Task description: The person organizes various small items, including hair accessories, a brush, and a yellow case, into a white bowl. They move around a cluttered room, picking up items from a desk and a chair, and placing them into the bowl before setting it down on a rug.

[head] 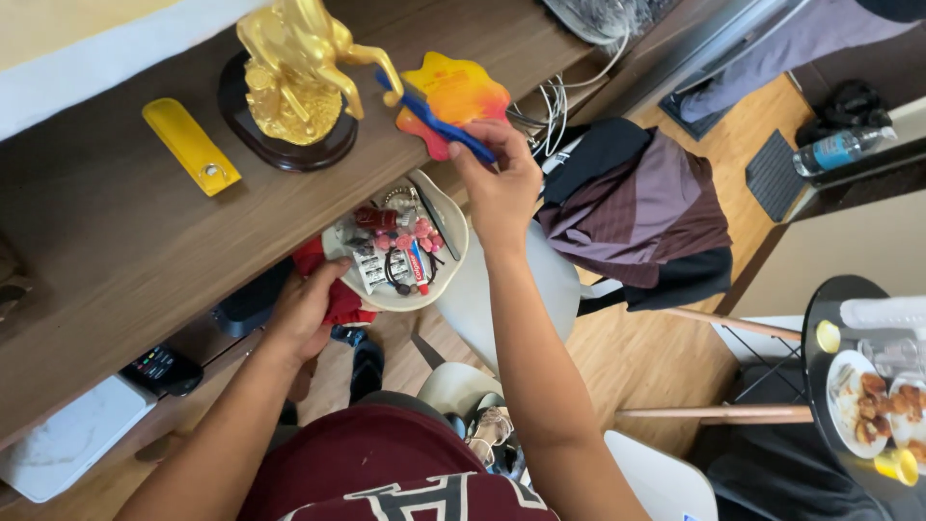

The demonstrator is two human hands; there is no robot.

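Gripping a flower-shaped fan (453, 96) of orange, yellow and red by its blue handle, the right hand (500, 188) closes its fingers on the handle's lower end; the fan lies flat on the front edge of the dark wooden desk (125, 251), just right of a gold figurine (294, 68) on a dark round base. The left hand (307, 314) is closed on the near rim of a cream bowl (453, 227), with a red cloth (338, 299) bunched under the fingers. The bowl is held just below and in front of the desk edge, beneath the fan, and is filled with small items: red beads, a tube, a pen and blister packs. A yellow oblong case (190, 145) lies on the desk, well left of the figurine. White cables (555, 101) hang off the desk edge right of the fan. A chair draped with purple and black clothing (637, 207) stands to the right, and a round black table (820, 386) carrying a plate of food sits far right.
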